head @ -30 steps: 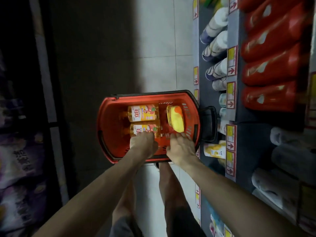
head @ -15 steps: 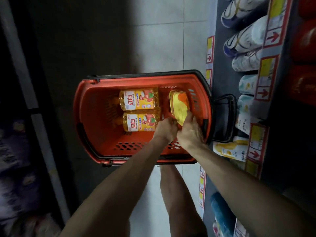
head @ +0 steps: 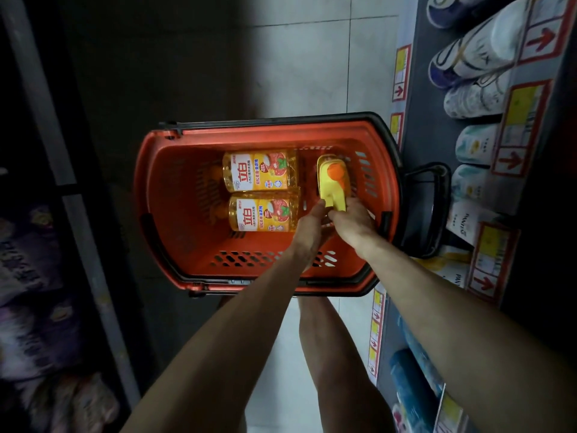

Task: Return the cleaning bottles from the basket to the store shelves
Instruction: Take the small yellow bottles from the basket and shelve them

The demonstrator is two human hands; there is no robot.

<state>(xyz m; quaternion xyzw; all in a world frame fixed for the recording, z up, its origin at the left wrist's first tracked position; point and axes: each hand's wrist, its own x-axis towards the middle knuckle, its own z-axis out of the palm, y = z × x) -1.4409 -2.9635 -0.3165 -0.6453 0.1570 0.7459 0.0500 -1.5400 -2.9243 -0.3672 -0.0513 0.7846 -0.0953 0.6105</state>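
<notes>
Two-handed, bending over the pale tiled floor [head: 312,73], beside the store shelves [head: 421,151] running along to the right of the fingers. Facing rows of white bottles [head: 474,57] lying on those shelves, beyond and well to the right of the fingers, with red-and-yellow price tags [head: 401,73] lining the shelf edges.

Reaching down into the red basket [head: 175,198], its walls surrounding the fingers on every side and its black handle [head: 432,210] sticking out to the right of them, towards the shelves.

Looking down on two orange bottles lying flat, side by side and touching, on the basket bottom: the far detergent bottle [head: 259,170] beyond and to the left of the fingers, the near detergent bottle [head: 262,214] just to their left, close beside the left wrist.

Holding the yellow bottle [head: 332,182], marked with an orange patch, in the right end of the basket, its length stretching away from the fingertips.

Curling the fingers [head: 338,214] of the right hand [head: 354,225] round that bottle's near end, clamping it.

Pressing the bunched fingers [head: 320,206] of the left hand [head: 309,226] against the bottle's near left edge; being unable to tell whether these are clamping or only touching.
</notes>
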